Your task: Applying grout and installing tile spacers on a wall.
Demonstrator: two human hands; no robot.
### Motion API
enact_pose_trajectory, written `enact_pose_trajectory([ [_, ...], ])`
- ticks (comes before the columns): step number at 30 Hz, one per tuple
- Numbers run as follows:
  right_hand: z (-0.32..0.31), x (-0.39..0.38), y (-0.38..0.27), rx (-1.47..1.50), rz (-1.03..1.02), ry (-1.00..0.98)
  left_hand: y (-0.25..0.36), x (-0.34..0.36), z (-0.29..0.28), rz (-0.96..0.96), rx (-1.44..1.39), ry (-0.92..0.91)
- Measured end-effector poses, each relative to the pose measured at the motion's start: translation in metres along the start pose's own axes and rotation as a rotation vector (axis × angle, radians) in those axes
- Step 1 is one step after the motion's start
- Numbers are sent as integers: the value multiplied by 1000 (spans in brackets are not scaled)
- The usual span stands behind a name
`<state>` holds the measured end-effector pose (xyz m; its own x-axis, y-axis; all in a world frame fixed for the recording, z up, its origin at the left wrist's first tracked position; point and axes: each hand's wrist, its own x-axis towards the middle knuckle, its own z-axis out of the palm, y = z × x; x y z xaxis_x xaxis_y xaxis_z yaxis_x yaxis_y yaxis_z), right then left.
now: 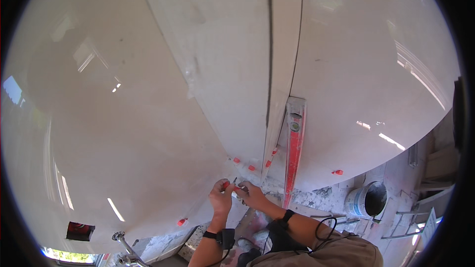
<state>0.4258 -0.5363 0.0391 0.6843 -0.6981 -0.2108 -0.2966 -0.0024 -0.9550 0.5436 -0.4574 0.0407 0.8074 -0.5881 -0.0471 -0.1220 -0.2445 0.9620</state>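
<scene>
My left hand [220, 197] and my right hand [251, 196] meet low in front of the large glossy tiled wall [114, 133]. The left fingers are pinched on a small red plastic piece [226, 185]. My right fingertips close at its other side, where more red shows. A short dark tip sticks up between the hands; I cannot make out what it belongs to. Just beyond them, red plastic wedges [252, 168] sit along the tiles' lower edge. Further wedges sit to the right [337, 172] and near left [182, 222].
A red spirit level [294, 153] leans upright in the corner, right of my hands. At the right stands a white bucket [354, 201], dark inside. A metal tap fitting [129, 253] sticks out at lower left, near a square cutout [79, 231] in the wall.
</scene>
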Motion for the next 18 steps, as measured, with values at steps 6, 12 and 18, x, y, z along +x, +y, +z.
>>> enact_pose_trajectory([
  [6, 4, 33, -3, -199, -399, 108, 20, 5, 17, 166, 201, 40],
  [12, 10, 60, -16, -281, -608, 37, 20, 9, 11, 100, 8, 167],
  [18, 27, 112, -6, -495, -470, 363, -13, -14, -12, -40, -205, 154],
])
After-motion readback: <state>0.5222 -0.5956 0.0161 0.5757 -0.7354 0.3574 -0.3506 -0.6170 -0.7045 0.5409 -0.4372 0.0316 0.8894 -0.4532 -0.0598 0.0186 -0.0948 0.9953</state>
